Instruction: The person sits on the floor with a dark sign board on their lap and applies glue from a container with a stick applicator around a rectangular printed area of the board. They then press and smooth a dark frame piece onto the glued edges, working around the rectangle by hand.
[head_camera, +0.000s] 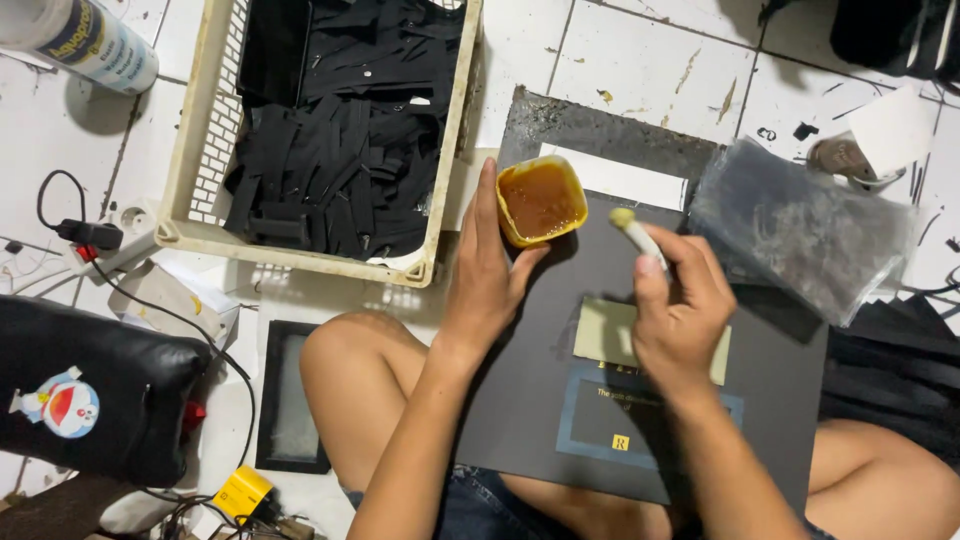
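Observation:
My left hand (487, 277) grips the side of a small yellow tub (541, 200) filled with amber-brown glue. The tub rests at the far edge of a dark grey board (520, 400) lying across my lap. My right hand (680, 310) holds a small brush (636, 232) whose yellowish tip points toward the tub, a short way to its right. Under that hand a pale rectangular patch (600, 332) shows on the board.
A cream plastic crate (205, 150) full of black straps stands at the upper left. A clear plastic bag (800, 225) of dark items lies right of the board. A black pouch (90, 400), cables and a power strip (120, 235) sit left on the white tile floor.

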